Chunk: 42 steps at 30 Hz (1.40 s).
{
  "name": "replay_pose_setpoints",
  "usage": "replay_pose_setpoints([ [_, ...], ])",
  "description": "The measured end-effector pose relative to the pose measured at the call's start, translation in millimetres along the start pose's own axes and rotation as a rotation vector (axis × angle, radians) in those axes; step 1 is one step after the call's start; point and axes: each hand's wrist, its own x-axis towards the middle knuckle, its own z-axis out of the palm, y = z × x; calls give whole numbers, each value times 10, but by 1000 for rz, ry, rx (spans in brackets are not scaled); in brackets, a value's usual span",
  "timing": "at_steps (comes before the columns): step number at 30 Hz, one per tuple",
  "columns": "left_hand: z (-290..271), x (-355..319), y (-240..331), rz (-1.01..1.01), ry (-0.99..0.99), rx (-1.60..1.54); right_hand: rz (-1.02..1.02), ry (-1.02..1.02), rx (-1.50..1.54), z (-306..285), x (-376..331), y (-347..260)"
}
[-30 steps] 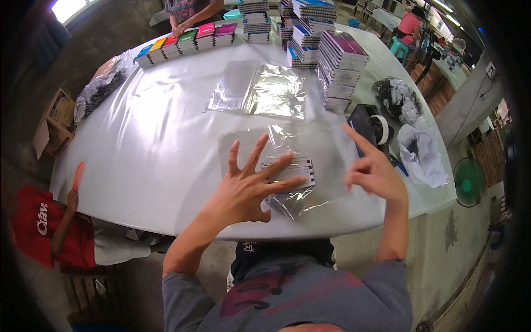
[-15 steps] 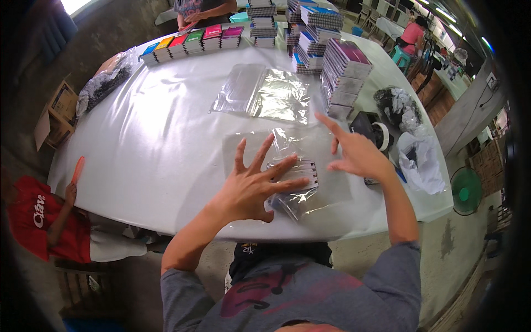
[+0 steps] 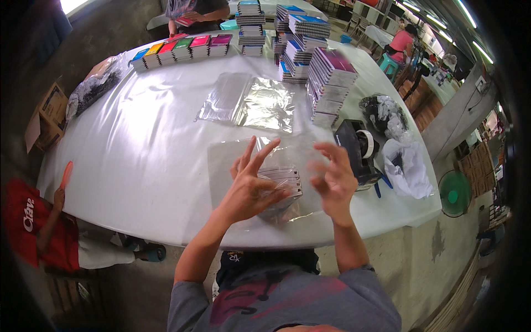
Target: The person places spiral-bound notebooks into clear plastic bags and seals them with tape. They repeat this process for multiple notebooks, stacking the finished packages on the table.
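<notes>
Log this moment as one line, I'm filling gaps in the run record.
left hand: open, fingers spread, on clear plastic bag | right hand: open, above bag | tape dispenser: right of bag | table: white

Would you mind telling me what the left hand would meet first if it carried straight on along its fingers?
Probably the clear plastic bags lying farther up the white table; the left hand points up and slightly right, though its height is unclear.
</notes>
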Motion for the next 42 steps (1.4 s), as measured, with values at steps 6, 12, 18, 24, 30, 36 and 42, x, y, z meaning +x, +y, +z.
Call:
replay_pose_setpoints([
  [6,8,264,-312,-178,-113,-555,571,-222,274,331,-156,26],
  [12,14,290,-270,-201,77,-343,829,-157,607,436,-61,49],
  [18,-50,17,-237,-397,36,-517,862,-181,577,430,16,109],
  [24,93,-62,-290,-506,57,-659,967,-354,809,153,16,324],
  [30,11,-40,-227,-498,24,-679,1013,-503,804,198,184,588],
  [36,-19,-32,-247,-474,-3,-574,810,-447,724,319,409,609],
  [42,26,-47,-290,-429,3,-582,613,-196,506,448,353,416],
])
